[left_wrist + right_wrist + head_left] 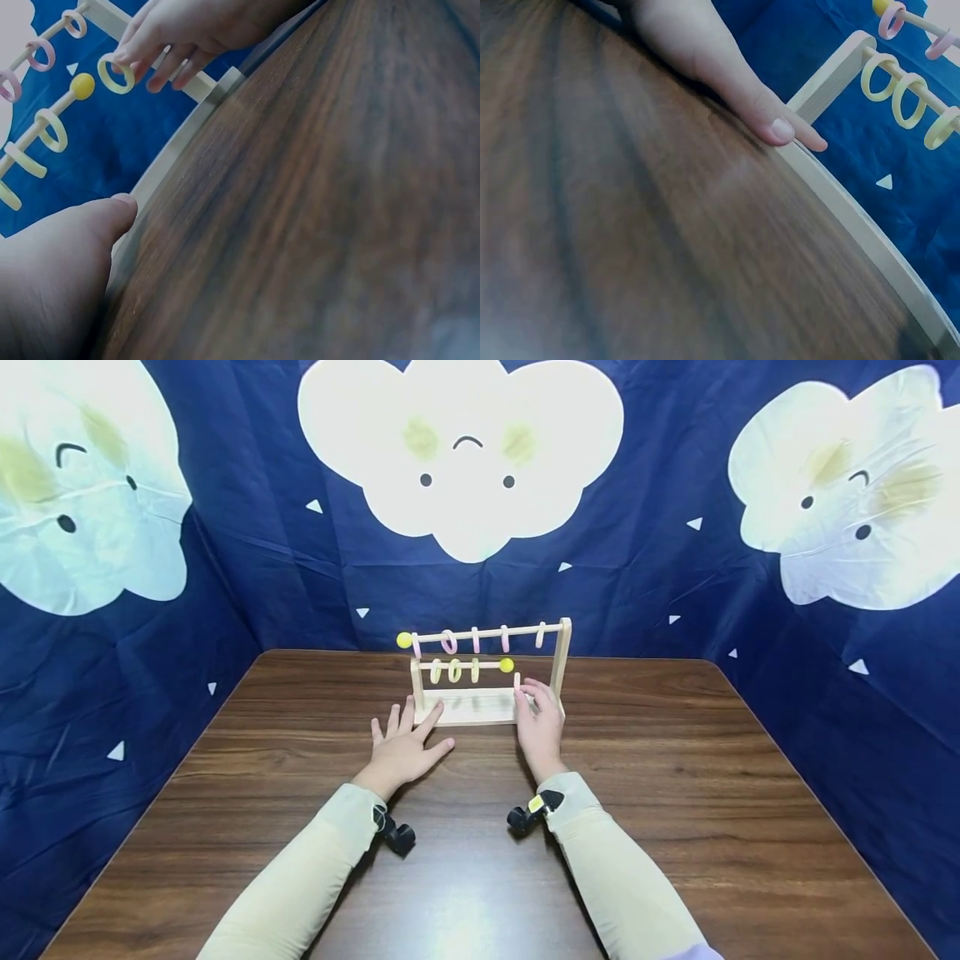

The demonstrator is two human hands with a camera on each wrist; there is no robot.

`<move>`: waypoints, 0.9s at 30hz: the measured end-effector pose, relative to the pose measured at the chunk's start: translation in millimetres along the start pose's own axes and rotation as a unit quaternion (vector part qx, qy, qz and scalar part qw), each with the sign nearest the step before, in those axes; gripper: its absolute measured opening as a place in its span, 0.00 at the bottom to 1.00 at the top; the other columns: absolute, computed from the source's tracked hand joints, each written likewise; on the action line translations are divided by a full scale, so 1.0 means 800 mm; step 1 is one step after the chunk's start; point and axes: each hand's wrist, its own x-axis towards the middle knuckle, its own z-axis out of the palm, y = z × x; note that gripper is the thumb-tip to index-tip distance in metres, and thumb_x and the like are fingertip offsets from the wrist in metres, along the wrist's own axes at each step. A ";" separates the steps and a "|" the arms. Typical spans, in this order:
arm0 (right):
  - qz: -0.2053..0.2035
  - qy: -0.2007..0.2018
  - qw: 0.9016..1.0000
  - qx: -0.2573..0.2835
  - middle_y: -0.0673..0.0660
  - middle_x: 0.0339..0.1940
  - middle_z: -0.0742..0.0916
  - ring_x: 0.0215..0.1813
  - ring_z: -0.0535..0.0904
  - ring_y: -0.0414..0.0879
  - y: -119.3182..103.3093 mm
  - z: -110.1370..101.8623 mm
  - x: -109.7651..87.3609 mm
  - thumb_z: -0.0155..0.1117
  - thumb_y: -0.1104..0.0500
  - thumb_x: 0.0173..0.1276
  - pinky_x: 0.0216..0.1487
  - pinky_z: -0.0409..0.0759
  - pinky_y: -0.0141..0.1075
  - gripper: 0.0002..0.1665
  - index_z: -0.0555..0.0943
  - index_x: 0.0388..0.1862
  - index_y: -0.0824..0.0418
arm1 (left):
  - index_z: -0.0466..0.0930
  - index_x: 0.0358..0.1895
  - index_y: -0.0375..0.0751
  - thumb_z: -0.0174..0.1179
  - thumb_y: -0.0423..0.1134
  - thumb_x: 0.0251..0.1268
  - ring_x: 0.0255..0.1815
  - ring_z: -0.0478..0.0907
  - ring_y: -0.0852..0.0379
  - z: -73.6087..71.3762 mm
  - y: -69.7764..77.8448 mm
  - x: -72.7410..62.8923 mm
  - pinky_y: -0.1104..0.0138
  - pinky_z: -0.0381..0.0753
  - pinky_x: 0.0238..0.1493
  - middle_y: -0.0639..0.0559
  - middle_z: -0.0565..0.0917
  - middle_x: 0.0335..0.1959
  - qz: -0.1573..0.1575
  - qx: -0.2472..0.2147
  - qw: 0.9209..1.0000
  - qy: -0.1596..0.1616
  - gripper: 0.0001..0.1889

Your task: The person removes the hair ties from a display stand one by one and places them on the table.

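"Yellow ring (pixel 517 681): where do you have it?"
"Pinched in your right hand (pixel 542 727), just right of the ball (pixel 507 665) tipping the sideways lower rod (pixel 489 666); your left hand (pixel 401 753), fingers (pixel 408 714) spread, sits farther, by the base's left end"

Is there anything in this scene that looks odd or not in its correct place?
Yes: the middle cloud print on the blue backdrop looks upside down, because its mouth sits above its eyes. The wooden ring rack stands upright, with no damage visible.
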 end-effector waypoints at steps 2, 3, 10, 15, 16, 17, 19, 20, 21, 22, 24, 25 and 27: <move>-0.004 -0.013 1.000 -0.004 0.62 0.54 0.86 0.59 0.80 0.56 0.000 -0.004 -0.002 0.67 0.63 0.70 0.63 0.74 0.48 0.07 0.87 0.42 0.67 | 0.43 0.82 0.69 0.40 0.74 0.70 0.82 0.34 0.32 0.001 -0.002 0.000 0.30 0.27 0.71 0.38 0.37 0.83 0.003 0.002 1.000 -0.003 0.40; -0.005 -0.021 1.000 -0.004 0.62 0.54 0.86 0.59 0.80 0.56 0.000 -0.006 -0.004 0.67 0.63 0.70 0.61 0.75 0.49 0.07 0.87 0.41 0.67 | 0.44 0.82 0.69 0.40 0.74 0.70 0.82 0.34 0.31 0.001 -0.003 0.000 0.30 0.26 0.71 0.38 0.37 0.83 0.004 0.001 1.000 -0.004 0.40; -0.027 -0.093 0.995 -0.020 0.60 0.55 0.86 0.60 0.80 0.54 -0.006 -0.018 -0.017 0.68 0.63 0.69 0.61 0.75 0.48 0.07 0.88 0.40 0.66 | 0.42 0.82 0.71 0.38 0.76 0.69 0.82 0.35 0.32 0.003 -0.011 0.002 0.31 0.28 0.72 0.39 0.37 0.83 0.015 0.011 1.000 -0.004 0.41; -0.047 -0.149 0.986 -0.052 0.60 0.55 0.86 0.60 0.81 0.54 -0.008 -0.019 -0.022 0.70 0.62 0.68 0.61 0.76 0.47 0.07 0.88 0.40 0.65 | 0.39 0.82 0.71 0.37 0.76 0.69 0.82 0.35 0.33 0.002 -0.016 0.002 0.32 0.28 0.73 0.40 0.36 0.84 0.021 0.013 1.000 -0.008 0.41; -0.049 -0.160 0.984 -0.060 0.60 0.55 0.86 0.60 0.81 0.54 -0.009 -0.020 -0.023 0.70 0.61 0.68 0.61 0.76 0.47 0.06 0.88 0.39 0.64 | 0.39 0.82 0.71 0.36 0.77 0.69 0.82 0.35 0.33 0.002 -0.016 0.002 0.32 0.28 0.73 0.41 0.36 0.84 0.022 0.014 1.000 -0.009 0.41; -0.051 -0.172 0.981 -0.066 0.60 0.55 0.86 0.60 0.80 0.54 -0.010 -0.020 -0.024 0.71 0.61 0.68 0.61 0.76 0.47 0.06 0.88 0.39 0.63 | 0.39 0.82 0.71 0.36 0.76 0.70 0.82 0.35 0.33 0.002 -0.017 0.002 0.32 0.28 0.73 0.41 0.36 0.83 0.022 0.014 1.000 -0.010 0.41; -0.060 -0.197 0.976 -0.076 0.61 0.56 0.85 0.61 0.80 0.55 -0.011 -0.020 -0.025 0.71 0.60 0.69 0.63 0.75 0.48 0.05 0.89 0.38 0.61 | 0.38 0.82 0.71 0.36 0.76 0.70 0.82 0.35 0.33 0.001 -0.017 0.002 0.32 0.28 0.73 0.41 0.36 0.83 0.022 0.015 1.000 -0.011 0.41; -0.066 -0.211 0.972 -0.081 0.61 0.57 0.85 0.61 0.80 0.55 -0.012 -0.021 -0.026 0.71 0.60 0.69 0.63 0.75 0.48 0.05 0.89 0.38 0.61 | 0.38 0.82 0.70 0.36 0.76 0.70 0.82 0.35 0.33 0.001 -0.017 0.002 0.32 0.28 0.73 0.41 0.36 0.84 0.022 0.014 1.000 -0.011 0.41; -0.072 -0.223 0.968 -0.087 0.61 0.58 0.85 0.61 0.80 0.55 -0.012 -0.021 -0.027 0.71 0.59 0.68 0.63 0.75 0.48 0.05 0.89 0.38 0.60 | 0.38 0.82 0.70 0.36 0.76 0.70 0.82 0.35 0.34 0.002 -0.017 0.002 0.32 0.28 0.73 0.41 0.36 0.84 0.022 0.014 1.000 -0.011 0.41; -0.080 -0.234 0.964 -0.096 0.60 0.58 0.84 0.62 0.79 0.55 -0.012 -0.021 -0.027 0.71 0.59 0.68 0.64 0.75 0.48 0.05 0.89 0.38 0.59 | 0.38 0.82 0.71 0.36 0.76 0.70 0.82 0.35 0.34 0.002 -0.017 0.002 0.32 0.28 0.73 0.41 0.37 0.84 0.022 0.014 1.000 -0.010 0.41; -0.097 -0.254 0.956 -0.109 0.60 0.60 0.84 0.64 0.78 0.55 -0.011 -0.021 -0.028 0.72 0.58 0.67 0.66 0.74 0.48 0.05 0.90 0.38 0.59 | 0.38 0.82 0.70 0.36 0.76 0.70 0.82 0.36 0.33 0.003 -0.017 0.003 0.32 0.28 0.73 0.41 0.37 0.84 0.022 0.013 1.000 -0.009 0.41; -0.103 -0.262 0.952 -0.118 0.59 0.61 0.84 0.65 0.77 0.54 -0.011 -0.021 -0.028 0.73 0.57 0.67 0.67 0.72 0.47 0.05 0.90 0.37 0.58 | 0.39 0.82 0.70 0.36 0.76 0.70 0.82 0.36 0.33 0.003 -0.018 0.004 0.32 0.29 0.73 0.41 0.37 0.84 0.023 0.013 1.000 -0.009 0.41; -0.118 -0.273 0.945 -0.133 0.57 0.61 0.83 0.68 0.75 0.54 -0.011 -0.020 -0.029 0.74 0.56 0.66 0.71 0.69 0.47 0.05 0.90 0.37 0.57 | 0.38 0.82 0.71 0.35 0.76 0.70 0.82 0.36 0.34 0.004 -0.018 0.005 0.32 0.28 0.73 0.41 0.37 0.84 0.021 0.015 1.000 -0.011 0.41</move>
